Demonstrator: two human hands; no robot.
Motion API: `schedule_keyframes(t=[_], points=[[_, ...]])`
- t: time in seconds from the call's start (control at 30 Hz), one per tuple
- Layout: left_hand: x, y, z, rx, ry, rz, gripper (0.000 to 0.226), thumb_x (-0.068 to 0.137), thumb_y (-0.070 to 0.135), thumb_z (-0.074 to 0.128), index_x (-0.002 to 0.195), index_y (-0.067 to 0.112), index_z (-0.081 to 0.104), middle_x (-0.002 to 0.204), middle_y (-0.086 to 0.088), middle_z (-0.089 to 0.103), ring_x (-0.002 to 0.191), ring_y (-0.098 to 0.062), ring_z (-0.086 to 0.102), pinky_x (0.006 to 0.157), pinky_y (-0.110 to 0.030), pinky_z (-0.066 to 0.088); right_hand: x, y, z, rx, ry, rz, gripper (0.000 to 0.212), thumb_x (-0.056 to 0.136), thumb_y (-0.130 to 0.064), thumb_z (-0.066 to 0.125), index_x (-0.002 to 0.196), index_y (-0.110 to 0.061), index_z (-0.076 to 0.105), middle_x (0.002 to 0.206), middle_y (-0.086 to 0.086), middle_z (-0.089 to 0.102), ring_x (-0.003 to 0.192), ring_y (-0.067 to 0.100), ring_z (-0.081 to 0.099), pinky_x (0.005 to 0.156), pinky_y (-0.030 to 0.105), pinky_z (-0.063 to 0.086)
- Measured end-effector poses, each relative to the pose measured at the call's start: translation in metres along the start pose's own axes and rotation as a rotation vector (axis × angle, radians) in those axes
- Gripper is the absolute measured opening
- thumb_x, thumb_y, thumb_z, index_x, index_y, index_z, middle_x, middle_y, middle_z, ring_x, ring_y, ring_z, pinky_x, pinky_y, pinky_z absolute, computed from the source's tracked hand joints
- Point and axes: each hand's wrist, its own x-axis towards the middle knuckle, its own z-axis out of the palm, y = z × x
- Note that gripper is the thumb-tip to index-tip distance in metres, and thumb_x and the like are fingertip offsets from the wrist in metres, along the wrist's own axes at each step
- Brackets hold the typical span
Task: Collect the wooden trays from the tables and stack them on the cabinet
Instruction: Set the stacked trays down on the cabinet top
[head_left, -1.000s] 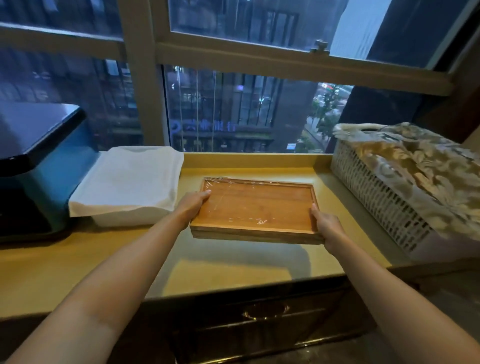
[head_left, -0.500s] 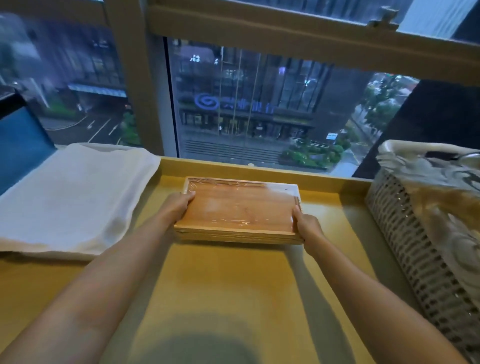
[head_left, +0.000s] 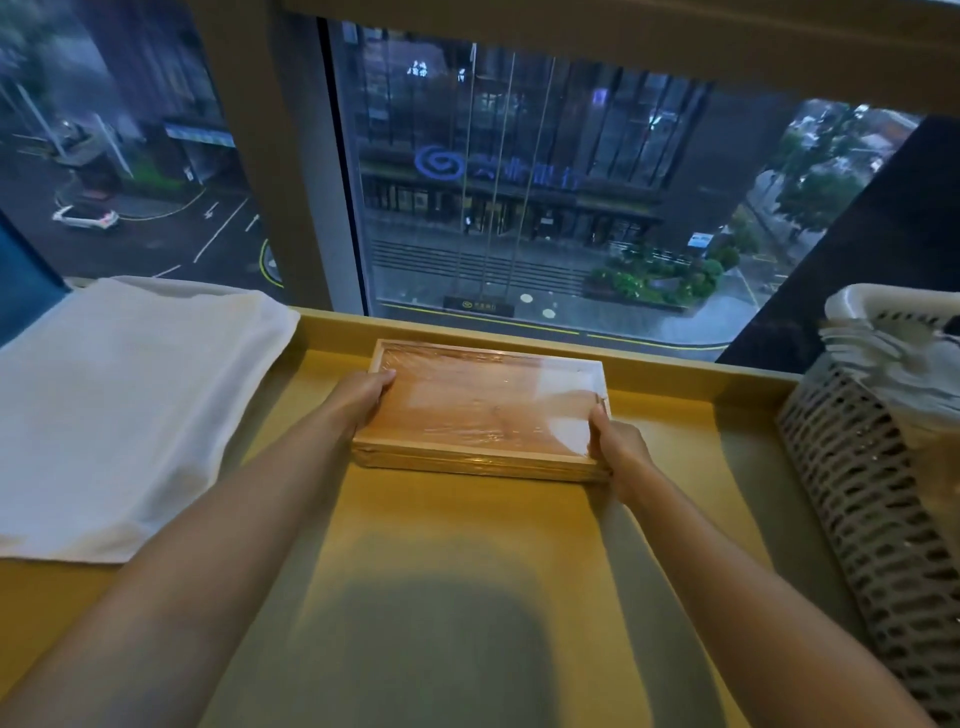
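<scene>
A stack of wooden trays (head_left: 483, 410), the top one covered in clear film, lies on the yellow cabinet top (head_left: 467, 530) near the window. My left hand (head_left: 363, 397) grips the stack's left edge, thumb on the rim. My right hand (head_left: 618, 449) holds the right front corner. The layered edges of the stack show along its front side. The trays rest flat on the cabinet.
A folded white cloth (head_left: 124, 410) lies to the left of the trays. A white lattice basket (head_left: 878, 493) stands at the right. A raised yellow lip (head_left: 675, 358) runs along the window behind the trays. A blue object (head_left: 26, 291) sits at far left.
I have leaned closer over the cabinet, so the view looks more steeply down. The trays have slid back toward the window with both hands on their sides.
</scene>
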Motion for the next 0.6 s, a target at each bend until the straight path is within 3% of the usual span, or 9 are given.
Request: schedule_keyframes(t=[0.1, 0.2, 0.27, 0.43, 0.57, 0.6], points=[[0.009, 0.002, 0.001, -0.027, -0.025, -0.015, 0.043, 0.097, 0.028, 0.043, 0.126, -0.003, 0.051, 0.094, -0.010, 0.056, 0.092, -0.024, 0.052, 0.079, -0.033, 0.040, 0.008, 0.000, 0.002, 0.022, -0.002, 0.024, 0.041, 0.096, -0.039, 0.040, 0.064, -0.014, 0.048, 0.063, 0.003, 0.046, 0.056, 0.014, 0.039, 0.052, 0.023, 0.031], [0.018, 0.002, 0.001, -0.067, -0.024, -0.015, 0.041, 0.097, 0.027, 0.044, 0.123, -0.004, 0.052, 0.077, -0.005, 0.054, 0.076, -0.021, 0.054, 0.080, -0.035, 0.041, 0.013, 0.001, 0.006, 0.049, -0.006, 0.045, 0.040, 0.095, -0.040, 0.042, 0.065, -0.013, 0.048, 0.062, 0.003, 0.045, 0.055, 0.014, 0.039, 0.053, 0.024, 0.030], [0.024, 0.003, 0.001, -0.074, -0.030, -0.021, 0.040, 0.097, 0.025, 0.044, 0.123, -0.003, 0.052, 0.077, -0.005, 0.054, 0.070, -0.017, 0.053, 0.079, -0.035, 0.042, 0.015, 0.001, 0.007, 0.052, -0.003, 0.044, 0.040, 0.095, -0.039, 0.041, 0.065, -0.013, 0.047, 0.061, 0.003, 0.045, 0.055, 0.014, 0.038, 0.054, 0.025, 0.030], [0.027, 0.007, 0.002, -0.069, -0.076, -0.024, 0.034, 0.098, 0.022, 0.041, 0.123, 0.001, 0.050, 0.077, -0.006, 0.054, 0.068, -0.017, 0.053, 0.057, -0.028, 0.043, 0.016, 0.001, 0.008, 0.007, -0.002, 0.032, 0.042, 0.096, -0.039, 0.037, 0.065, -0.013, 0.046, 0.065, 0.004, 0.048, 0.059, 0.014, 0.043, 0.056, 0.024, 0.032], [0.029, 0.004, -0.002, -0.089, -0.116, -0.026, 0.040, 0.098, 0.024, 0.042, 0.129, -0.001, 0.048, 0.086, -0.007, 0.059, 0.076, -0.020, 0.057, 0.076, -0.036, 0.048, 0.011, 0.002, 0.007, -0.098, -0.005, -0.019, 0.044, 0.095, -0.045, 0.035, 0.071, -0.012, 0.051, 0.074, 0.007, 0.053, 0.062, 0.014, 0.047, 0.056, 0.024, 0.035], [0.028, 0.005, -0.003, -0.093, -0.137, -0.026, 0.039, 0.098, 0.025, 0.042, 0.128, 0.001, 0.048, 0.089, -0.007, 0.060, 0.076, -0.020, 0.058, 0.074, -0.036, 0.049, 0.010, 0.003, 0.006, -0.112, -0.014, -0.047, 0.046, 0.095, -0.045, 0.035, 0.080, -0.007, 0.056, 0.078, 0.008, 0.054, 0.065, 0.016, 0.049, 0.058, 0.025, 0.037]])
